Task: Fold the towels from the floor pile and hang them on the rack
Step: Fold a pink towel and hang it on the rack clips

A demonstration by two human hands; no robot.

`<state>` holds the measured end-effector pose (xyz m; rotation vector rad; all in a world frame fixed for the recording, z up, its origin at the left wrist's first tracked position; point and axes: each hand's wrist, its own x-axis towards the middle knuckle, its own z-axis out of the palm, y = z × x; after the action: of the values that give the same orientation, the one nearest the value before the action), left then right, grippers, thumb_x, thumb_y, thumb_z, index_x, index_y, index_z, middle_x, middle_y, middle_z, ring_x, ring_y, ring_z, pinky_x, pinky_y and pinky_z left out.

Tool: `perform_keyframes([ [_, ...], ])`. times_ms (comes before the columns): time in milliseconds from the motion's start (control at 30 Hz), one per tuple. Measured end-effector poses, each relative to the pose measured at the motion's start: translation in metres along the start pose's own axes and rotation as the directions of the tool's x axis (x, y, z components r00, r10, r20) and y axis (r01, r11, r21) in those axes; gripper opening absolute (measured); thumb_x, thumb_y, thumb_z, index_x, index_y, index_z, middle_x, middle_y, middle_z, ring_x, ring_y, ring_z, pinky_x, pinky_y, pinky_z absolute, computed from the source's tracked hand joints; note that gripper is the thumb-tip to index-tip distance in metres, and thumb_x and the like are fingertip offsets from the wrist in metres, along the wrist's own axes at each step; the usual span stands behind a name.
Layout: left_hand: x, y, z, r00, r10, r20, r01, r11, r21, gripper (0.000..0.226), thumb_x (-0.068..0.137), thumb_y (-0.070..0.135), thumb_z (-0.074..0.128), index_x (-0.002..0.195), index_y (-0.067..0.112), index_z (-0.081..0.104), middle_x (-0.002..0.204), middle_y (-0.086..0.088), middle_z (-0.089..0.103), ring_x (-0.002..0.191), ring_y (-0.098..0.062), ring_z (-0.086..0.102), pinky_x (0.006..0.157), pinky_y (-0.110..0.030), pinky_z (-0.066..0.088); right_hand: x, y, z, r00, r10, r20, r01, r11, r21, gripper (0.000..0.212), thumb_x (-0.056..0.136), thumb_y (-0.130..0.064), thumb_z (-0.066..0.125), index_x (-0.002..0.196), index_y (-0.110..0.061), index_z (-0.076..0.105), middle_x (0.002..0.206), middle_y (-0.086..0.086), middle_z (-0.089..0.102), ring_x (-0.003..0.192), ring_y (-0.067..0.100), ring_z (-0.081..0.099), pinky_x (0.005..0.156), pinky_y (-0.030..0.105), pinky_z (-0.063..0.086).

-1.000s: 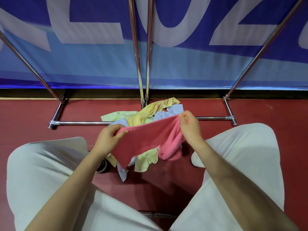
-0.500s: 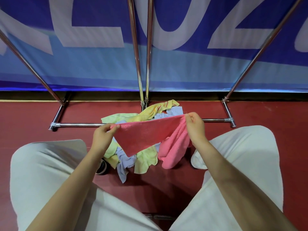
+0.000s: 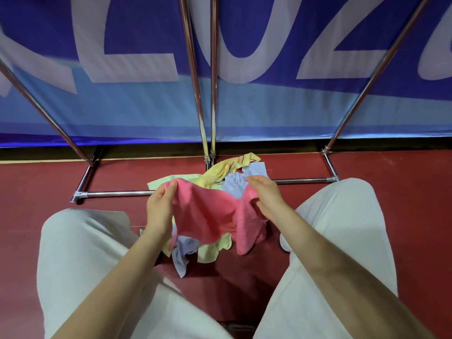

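change: pink towel (image 3: 208, 214) slackened, hands drawn closer | left hand (image 3: 160, 207) pinches left corner | right hand (image 3: 266, 198) grips right edge | meaning: first fold probably starting; pile (image 3: 220, 174) remains, rack (image 3: 117, 193) bare

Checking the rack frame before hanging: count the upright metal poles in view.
4. One slants in at far left, two stand close together at centre, one slants at far right. All rise out of frame; more may stand outside the view.
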<state>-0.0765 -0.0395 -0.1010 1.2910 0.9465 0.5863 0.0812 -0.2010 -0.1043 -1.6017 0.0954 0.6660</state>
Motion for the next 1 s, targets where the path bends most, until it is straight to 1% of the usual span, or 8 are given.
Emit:
perform_keyframes([
  [200, -0.018, 0.004, 0.027, 1.0, 0.018, -0.004, -0.018, 0.999, -0.035, 0.017, 0.097, 0.023, 0.057, 0.088, 0.022, 0.071, 0.087, 0.003, 0.067, 0.084, -0.011, 0.058, 0.08, -0.024, 0.046, -0.018, -0.005, 0.025, 0.986, -0.033, 0.163, 0.019, 0.996, 0.088, 0.008, 0.09, -0.013, 0.064, 0.082, -0.011, 0.067, 0.064, 0.002, 0.053, 0.058, 0.013, 0.05, 0.057, 0.024, 0.042],
  [300, -0.026, 0.007, 0.036, 0.999, 0.041, 0.024, -0.041, 0.999, -0.023, 0.017, 0.098, 0.019, 0.055, 0.093, 0.023, 0.071, 0.093, 0.004, 0.071, 0.091, -0.011, 0.062, 0.082, -0.017, 0.048, -0.026, -0.011, 0.034, 0.972, -0.09, 0.218, 0.05, 0.982, 0.182, 0.008, 0.09, -0.008, 0.062, 0.082, -0.009, 0.065, 0.067, 0.002, 0.059, 0.064, 0.015, 0.057, 0.067, 0.027, 0.05],
  [433, -0.029, 0.007, 0.041, 0.999, 0.026, 0.045, -0.025, 0.999, -0.034, 0.022, 0.098, 0.021, 0.054, 0.103, 0.014, 0.074, 0.103, -0.007, 0.074, 0.104, -0.024, 0.066, 0.095, -0.036, 0.051, -0.037, -0.014, 0.044, 0.942, -0.125, 0.311, 0.037, 0.961, 0.275, 0.009, 0.092, -0.003, 0.058, 0.084, -0.004, 0.063, 0.075, 0.01, 0.065, 0.067, 0.016, 0.066, 0.066, 0.025, 0.056],
  [533, -0.028, 0.007, 0.043, 0.999, 0.003, 0.042, -0.001, 0.999, -0.051, 0.026, 0.1, 0.02, 0.05, 0.106, 0.01, 0.073, 0.104, -0.01, 0.073, 0.099, -0.024, 0.066, 0.094, -0.037, 0.05, -0.039, -0.013, 0.052, 0.936, -0.14, 0.324, 0.081, 0.979, 0.189, 0.007, 0.09, -0.001, 0.059, 0.089, -0.002, 0.066, 0.086, 0.016, 0.069, 0.072, 0.02, 0.069, 0.073, 0.026, 0.058],
  [667, -0.025, 0.007, 0.045, 0.999, -0.04, -0.001, 0.04, 0.995, -0.087, 0.026, 0.1, 0.019, 0.048, 0.093, 0.018, 0.073, 0.088, 0.0, 0.072, 0.082, -0.012, 0.063, 0.078, -0.026, 0.049, -0.038, -0.012, 0.059, 0.93, -0.162, 0.329, 0.146, 0.987, 0.074, 0.017, 0.086, 0.002, 0.063, 0.101, -0.003, 0.069, 0.095, 0.02, 0.071, 0.077, 0.02, 0.072, 0.074, 0.022, 0.058],
  [767, -0.017, 0.002, 0.047, 0.995, -0.098, -0.009, 0.097, 0.992, -0.086, 0.028, 0.1, 0.021, 0.046, 0.091, 0.014, 0.071, 0.089, -0.004, 0.07, 0.082, -0.016, 0.061, 0.079, -0.03, 0.047, -0.036, -0.011, 0.061, 0.917, -0.233, 0.323, 0.263, 0.964, -0.05, 0.021, 0.084, 0.001, 0.064, 0.104, -0.003, 0.069, 0.091, 0.015, 0.071, 0.074, 0.013, 0.07, 0.07, 0.017, 0.055],
  [867, -0.01, -0.001, 0.05, 0.991, -0.134, -0.005, 0.133, 0.99, -0.053, 0.029, 0.1, 0.021, 0.044, 0.086, 0.011, 0.067, 0.085, -0.007, 0.065, 0.082, -0.019, 0.056, 0.077, -0.036, 0.042, -0.028, -0.009, 0.062, 0.887, -0.344, 0.308, 0.418, 0.882, -0.219, 0.02, 0.086, -0.001, 0.061, 0.101, -0.009, 0.071, 0.083, 0.005, 0.071, 0.076, 0.011, 0.069, 0.075, 0.023, 0.057],
  [1000, -0.006, -0.005, 0.052, 0.991, -0.132, -0.004, 0.132, 0.991, 0.014, 0.031, 0.099, 0.021, 0.042, 0.075, 0.014, 0.059, 0.078, -0.006, 0.057, 0.075, -0.017, 0.049, 0.068, -0.033, 0.039, -0.026, -0.009, 0.061, 0.856, -0.409, 0.318, 0.491, 0.836, -0.245, 0.011, 0.088, -0.003, 0.062, 0.093, -0.007, 0.071, 0.07, -0.004, 0.067, 0.064, 0.001, 0.066, 0.07, 0.019, 0.056],
])
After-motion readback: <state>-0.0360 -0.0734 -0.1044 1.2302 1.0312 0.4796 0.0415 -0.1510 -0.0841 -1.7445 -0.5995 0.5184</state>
